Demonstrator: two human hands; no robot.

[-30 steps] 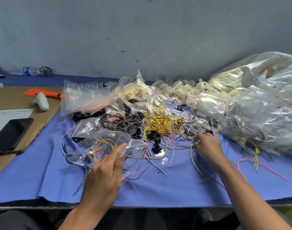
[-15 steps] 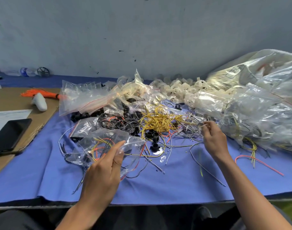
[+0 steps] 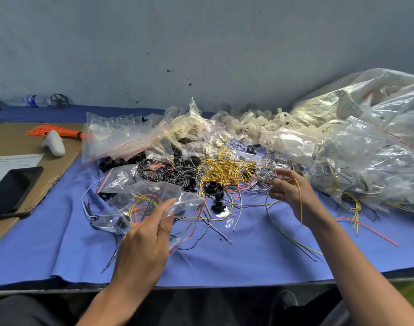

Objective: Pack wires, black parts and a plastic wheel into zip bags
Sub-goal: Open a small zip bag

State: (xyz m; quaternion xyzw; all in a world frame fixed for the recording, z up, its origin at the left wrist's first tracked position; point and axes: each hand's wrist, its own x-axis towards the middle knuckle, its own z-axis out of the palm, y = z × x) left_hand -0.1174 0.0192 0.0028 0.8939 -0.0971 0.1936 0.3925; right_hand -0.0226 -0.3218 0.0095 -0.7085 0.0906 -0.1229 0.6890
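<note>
— Where is the bag?
— Left hand [image 3: 147, 236] pinches the limp zip bag [image 3: 140, 203] at its edge, over the blue cloth [image 3: 60, 243]. Right hand [image 3: 288, 191] grips thin, springy wires [image 3: 300, 208], probably best held mid-length.

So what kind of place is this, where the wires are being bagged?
Most likely a small parts-packing bench: a blue cloth heaped with yellow wires, black plastic parts and white plastic wheels, while the left hand holds a clear zip bag and the right hand pinches a single wire.
</note>
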